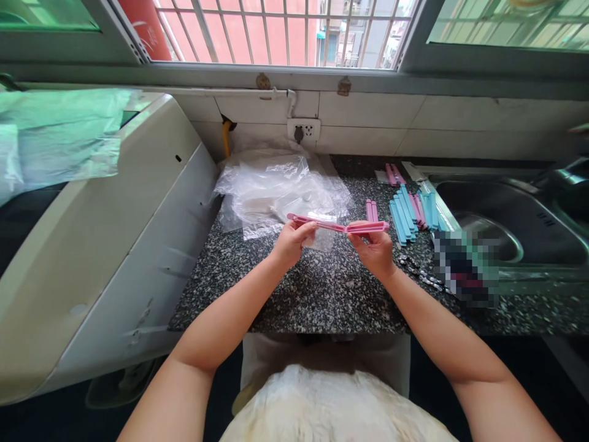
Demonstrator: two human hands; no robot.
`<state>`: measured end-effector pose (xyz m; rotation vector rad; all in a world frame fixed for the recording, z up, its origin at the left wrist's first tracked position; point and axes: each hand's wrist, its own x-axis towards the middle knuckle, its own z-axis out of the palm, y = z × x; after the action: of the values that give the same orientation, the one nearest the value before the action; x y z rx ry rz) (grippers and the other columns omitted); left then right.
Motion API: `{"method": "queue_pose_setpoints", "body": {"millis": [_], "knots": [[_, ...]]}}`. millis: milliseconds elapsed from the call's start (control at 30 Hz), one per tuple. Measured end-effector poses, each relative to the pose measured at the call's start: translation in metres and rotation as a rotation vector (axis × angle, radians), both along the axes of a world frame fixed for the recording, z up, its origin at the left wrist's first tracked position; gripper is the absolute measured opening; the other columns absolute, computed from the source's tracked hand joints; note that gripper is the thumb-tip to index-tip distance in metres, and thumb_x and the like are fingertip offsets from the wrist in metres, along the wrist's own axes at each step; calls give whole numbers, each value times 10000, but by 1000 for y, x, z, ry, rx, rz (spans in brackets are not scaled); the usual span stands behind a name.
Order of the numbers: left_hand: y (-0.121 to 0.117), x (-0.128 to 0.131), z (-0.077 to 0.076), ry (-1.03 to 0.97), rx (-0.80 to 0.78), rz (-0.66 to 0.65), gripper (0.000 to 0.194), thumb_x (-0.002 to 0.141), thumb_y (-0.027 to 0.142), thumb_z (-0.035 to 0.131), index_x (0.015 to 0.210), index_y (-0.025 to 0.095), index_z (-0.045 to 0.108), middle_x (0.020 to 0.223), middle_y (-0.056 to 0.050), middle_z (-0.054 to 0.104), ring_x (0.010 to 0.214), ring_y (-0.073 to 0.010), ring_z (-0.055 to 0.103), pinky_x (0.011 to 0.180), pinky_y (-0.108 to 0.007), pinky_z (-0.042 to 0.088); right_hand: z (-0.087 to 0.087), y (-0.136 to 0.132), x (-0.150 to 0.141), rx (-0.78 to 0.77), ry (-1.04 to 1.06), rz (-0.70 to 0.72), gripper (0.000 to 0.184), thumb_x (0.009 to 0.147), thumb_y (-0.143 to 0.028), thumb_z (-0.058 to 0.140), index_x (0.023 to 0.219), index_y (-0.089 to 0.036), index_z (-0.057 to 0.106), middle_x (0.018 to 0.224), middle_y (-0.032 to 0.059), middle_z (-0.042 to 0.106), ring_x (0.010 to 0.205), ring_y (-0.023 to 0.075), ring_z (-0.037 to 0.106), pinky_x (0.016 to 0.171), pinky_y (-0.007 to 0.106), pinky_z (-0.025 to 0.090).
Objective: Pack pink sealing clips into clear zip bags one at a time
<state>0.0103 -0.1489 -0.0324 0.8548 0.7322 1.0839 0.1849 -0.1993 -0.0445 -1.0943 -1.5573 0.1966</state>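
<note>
My left hand (293,243) pinches one end of a pink bag sealing clip (326,224), which stretches nearly level above the counter. My right hand (375,250) has its fingers closed on the other end, where the pink pieces look doubled. Just behind the right hand lie more pink clips (372,210). Farther right are several light blue clips (403,216), with pink ones among them. Clear plastic bags (276,187) are heaped behind my left hand.
The speckled stone counter (304,294) meets a sink (510,209) on the right. A chain-like metal strip (423,274) and a blurred-out object (464,270) lie by the sink. A large pale appliance (115,227) stands left. A wall socket (304,129) sits behind the bags.
</note>
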Motion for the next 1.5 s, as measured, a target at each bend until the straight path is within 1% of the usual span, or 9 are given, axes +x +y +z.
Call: {"method": "queue_pose_setpoints", "body": {"millis": [167,367,667,900,1067,1200,1333,1500], "knots": [[0,0,0,11,6,-17,272,493,293,752,591,129,558,455,57,471,405,-23,351,401,-190,218,2,-1,0,-10,1,32,108,794,-305,589,795,-200,614,771,11,670,630,103,610,578,222,528],[-1,1,-1,51,50,7,268,504,315,747,557,139,552,452,53,474,424,-36,376,427,-199,261,4,-4,-1,-104,15,27,128,784,-331,601,812,-209,627,797,18,672,596,102,594,577,242,526],[-2,1,-3,107,107,15,237,552,321,724,558,145,565,459,43,471,446,-50,388,457,-209,298,1,-4,-1,-127,61,55,153,775,-329,617,868,-210,640,792,26,682,598,116,605,580,261,528],[-3,1,-2,130,139,11,277,523,359,737,591,136,588,460,44,468,453,-55,382,468,-212,289,5,-5,-3,-101,24,72,116,780,-272,620,878,-217,643,798,4,687,581,92,585,557,229,509],[-5,2,0,146,134,29,295,498,368,755,575,146,577,492,41,478,488,-62,379,495,-223,304,7,-6,-3,-117,6,54,94,778,-284,622,848,-224,642,783,-1,671,575,91,554,554,238,502],[-6,3,1,121,168,44,300,487,372,765,588,146,595,544,27,507,535,-72,408,527,-222,324,6,-6,-3,-104,5,74,83,778,-273,624,850,-234,641,782,-6,661,585,91,546,555,238,496],[-6,2,1,127,216,27,322,503,413,758,601,148,605,553,28,490,545,-77,396,529,-223,317,6,-5,-3,-118,-12,81,91,779,-288,622,849,-235,647,769,-2,651,609,100,556,561,243,497],[-6,2,-1,136,241,28,368,492,453,761,582,148,576,540,39,449,521,-69,353,501,-220,282,5,-4,-3,-145,5,90,110,760,-296,644,834,-215,644,747,-1,643,579,89,543,544,232,495]]}}
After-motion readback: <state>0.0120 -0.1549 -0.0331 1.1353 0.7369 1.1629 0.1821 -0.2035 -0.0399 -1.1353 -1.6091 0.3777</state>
